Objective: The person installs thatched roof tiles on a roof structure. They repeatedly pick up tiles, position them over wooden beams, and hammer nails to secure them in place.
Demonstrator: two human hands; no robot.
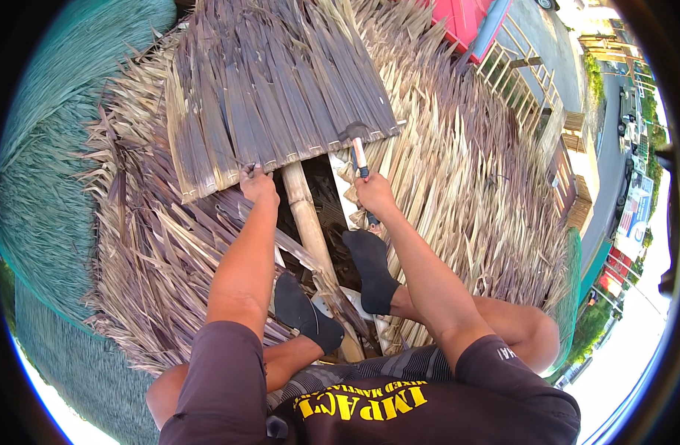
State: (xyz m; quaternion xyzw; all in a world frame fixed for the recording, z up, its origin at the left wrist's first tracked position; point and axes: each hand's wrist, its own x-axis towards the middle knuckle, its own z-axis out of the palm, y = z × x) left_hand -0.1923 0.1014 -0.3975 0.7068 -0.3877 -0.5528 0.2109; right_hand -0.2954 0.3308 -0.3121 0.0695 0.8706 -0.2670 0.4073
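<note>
My right hand (375, 194) is wrapped round the handle of a hammer (359, 154). Its dark head touches or hovers just over the lower edge of a thatch panel (273, 89), a sheet of dried palm leaves folded over a thin batten. At that same edge, further left, my left hand (258, 185) is closed in a pinch. Thin dark bits show by its fingertips, too small to name. Under the panel, a bamboo pole (303, 204) runs down towards me beside a dark gap in the roof.
My feet in dark socks (370, 263) rest by the gap. Layered thatch (459, 200) slopes away on both sides. Green netting (58, 148) covers roofing at the left. Far below at the right lie a red vehicle (459, 22), a bamboo railing (510, 74) and a road (607, 170).
</note>
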